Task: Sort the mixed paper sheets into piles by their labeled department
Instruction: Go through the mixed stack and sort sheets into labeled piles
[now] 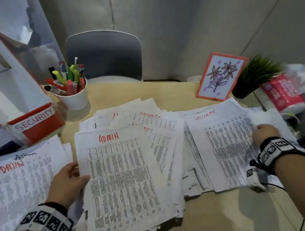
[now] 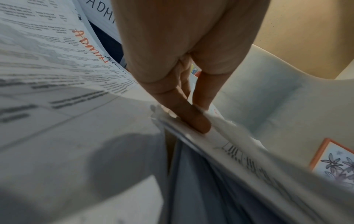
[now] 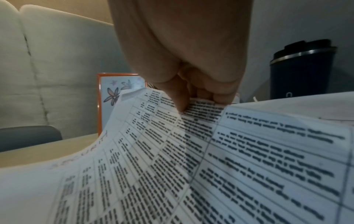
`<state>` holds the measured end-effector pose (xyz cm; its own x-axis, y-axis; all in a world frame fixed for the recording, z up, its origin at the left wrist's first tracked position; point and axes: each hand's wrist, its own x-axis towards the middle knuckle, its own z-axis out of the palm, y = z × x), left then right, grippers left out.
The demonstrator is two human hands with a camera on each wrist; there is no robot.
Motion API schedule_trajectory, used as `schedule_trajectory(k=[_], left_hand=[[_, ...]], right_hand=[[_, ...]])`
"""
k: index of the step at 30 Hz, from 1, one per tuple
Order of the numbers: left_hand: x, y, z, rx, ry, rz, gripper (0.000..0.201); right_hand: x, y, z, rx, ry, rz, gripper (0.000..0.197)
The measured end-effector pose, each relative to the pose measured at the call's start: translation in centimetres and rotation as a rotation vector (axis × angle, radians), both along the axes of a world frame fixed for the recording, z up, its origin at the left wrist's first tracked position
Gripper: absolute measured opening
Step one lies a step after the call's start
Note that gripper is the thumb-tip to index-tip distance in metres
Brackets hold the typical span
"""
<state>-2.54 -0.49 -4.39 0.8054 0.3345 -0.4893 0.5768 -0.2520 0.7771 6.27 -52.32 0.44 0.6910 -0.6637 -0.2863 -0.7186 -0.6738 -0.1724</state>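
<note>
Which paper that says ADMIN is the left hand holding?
The middle ADMIN sheet, which the left hand grips; the other ADMIN sheet lies untouched further left.

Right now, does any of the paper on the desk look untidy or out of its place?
Yes. The middle stack is fanned out askew: sheets marked SECURITY poke out crooked beneath the top ADMIN sheet, so the departments are mixed there. The left hand grips that sheet's edge; the right hand pinches a SECURITY sheet.

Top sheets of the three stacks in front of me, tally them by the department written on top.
ADMIN: 2, the left pile's top sheet and the middle sheet
SECURITY: 1, the right sheet
Total: 3
</note>
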Motion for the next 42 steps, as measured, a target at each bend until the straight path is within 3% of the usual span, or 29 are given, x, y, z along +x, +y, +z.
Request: schedule_trajectory(k=[8,11,14,16,19,22,24,26,28,29,31,34,35,38,40,42], left_hand=[[-0.1,0.7,-0.5,-0.101,0.018,-0.008,0.047],[-0.1,0.4,0.0,-0.165,0.028,-0.026,0.04],[-0.3,0.1,0.6,-0.232,0.037,-0.05,0.033],[-0.3,0.3,0.3,-0.225,0.036,-0.07,0.028],[-0.4,0.4,0.3,-0.248,0.05,-0.117,0.022],[-0.5,-0.4,1.5,-0.294,0.059,-0.203,0.023],[-0.5,-0.8,2.5,-0.35,0.071,-0.301,0.024],[-0.4,-0.9,3.2,-0.386,0.091,-0.379,0.024],[-0.3,-0.9,3.6,-0.395,0.112,-0.441,0.027],[-0.2,-0.9,3.5,-0.38,0.121,-0.433,0.035],[0.2,-1.1,3.2,-0.32,0.118,-0.336,0.046],[1.3,-1.0,2.3,0.044,-0.035,-0.165,0.02],[1.5,-0.7,1.8,0.134,-0.051,-0.151,0.023],[2.0,-0.3,0.7,0.18,0.002,-0.15,0.043],[2.1,-0.4,0.4,0.174,0.003,-0.133,0.044],[2.0,-0.4,0.4,0.175,0.0,-0.126,0.037]], right_hand=[[0.9,1.7,-0.7,0.072,0.058,-0.005,0.036],[0.9,2.4,-1.0,0.173,0.026,-0.018,0.047],[0.4,3.0,-1.3,0.114,-0.087,-0.009,0.054],[-0.2,4.5,-1.3,0.077,-0.21,0.094,0.054],[-1.6,9.3,-1.0,0.336,-0.285,0.319,0.047],[-3.6,14.4,-0.8,0.72,-0.104,0.482,0.056],[-4.0,16.9,-1.2,0.85,-0.01,0.554,0.066],[-3.8,18.7,-1.5,0.962,0.072,0.578,0.057],[-3.8,19.5,-1.7,0.92,0.131,0.685,0.037],[-4.2,19.5,-1.6,0.86,0.08,0.78,0.032],[-5.3,19.1,-1.4,0.824,-0.016,0.867,0.044],[-6.2,18.4,-1.4,0.939,-0.031,0.82,0.051],[-6.4,18.3,-1.4,0.983,0.004,0.724,0.043],[-5.6,18.3,-2.0,1.155,-0.058,0.522,0.019],[-5.2,18.6,-2.3,1.154,-0.049,0.322,0.028],[-5.1,19.3,-2.1,1.051,-0.095,0.246,0.03]])
